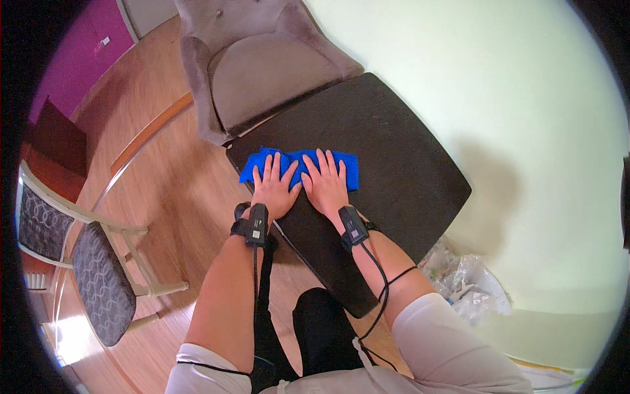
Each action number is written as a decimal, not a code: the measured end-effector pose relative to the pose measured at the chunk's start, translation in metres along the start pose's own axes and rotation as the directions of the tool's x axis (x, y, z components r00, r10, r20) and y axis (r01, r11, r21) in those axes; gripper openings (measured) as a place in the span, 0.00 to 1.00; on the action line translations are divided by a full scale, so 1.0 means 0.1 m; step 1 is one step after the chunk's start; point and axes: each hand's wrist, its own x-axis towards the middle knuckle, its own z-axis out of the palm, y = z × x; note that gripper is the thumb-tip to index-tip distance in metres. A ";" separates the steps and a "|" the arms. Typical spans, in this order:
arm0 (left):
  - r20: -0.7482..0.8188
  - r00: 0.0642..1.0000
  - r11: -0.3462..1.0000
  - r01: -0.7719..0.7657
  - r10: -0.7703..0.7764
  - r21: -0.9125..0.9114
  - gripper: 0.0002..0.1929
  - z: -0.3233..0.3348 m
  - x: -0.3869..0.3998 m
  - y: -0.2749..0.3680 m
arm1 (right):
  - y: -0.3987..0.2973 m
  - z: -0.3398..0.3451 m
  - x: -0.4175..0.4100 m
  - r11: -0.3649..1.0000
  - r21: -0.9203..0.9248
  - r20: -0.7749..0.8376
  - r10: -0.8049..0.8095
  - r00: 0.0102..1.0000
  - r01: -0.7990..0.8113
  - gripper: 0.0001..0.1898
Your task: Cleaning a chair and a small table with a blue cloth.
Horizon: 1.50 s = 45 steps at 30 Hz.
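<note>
A bright blue cloth (352,170) lies bunched and spread along the left edge of a dark table (389,143). My left hand (273,189) rests palm down on its left part, fingers apart. Beside it my right hand (326,184) presses flat on the cloth's right part, fingers also spread. The two thumbs almost meet between the hands. At the left, the cloth's end reaches the table's edge. Neither hand curls around the fabric. Both wrists wear black strapped devices with cables running back along the arms.
A grey-brown upholstered armchair (275,74) stands against the table's far side. To the left is a chair with a patterned seat (103,280) on the wooden floor (197,207). A pale wall (517,123) borders the right. Clear plastic bags (462,280) lie by the table's right corner.
</note>
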 end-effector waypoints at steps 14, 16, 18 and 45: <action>-0.019 0.993 0.994 0.114 -0.114 -0.001 0.34 0.00 -0.51 0.28 | -0.04 -0.17 -0.27 0.990 0.069 0.101 -0.127 0.987 0.120 0.25; -0.032 0.993 0.994 0.111 -0.112 -0.017 0.35 0.01 -0.71 0.38 | -0.05 -0.27 -0.47 0.988 0.069 0.106 -0.143 0.984 0.137 0.25; -0.010 0.994 0.994 0.104 -0.104 -0.042 0.36 0.06 -0.89 0.54 | 0.00 -0.37 -0.70 0.987 0.063 0.119 -0.155 0.981 0.148 0.26; 0.146 0.981 0.939 -0.072 0.128 -0.337 0.28 0.01 -1.85 1.42 | -0.03 -1.12 -2.38 0.999 0.030 0.196 0.023 0.980 -0.029 0.30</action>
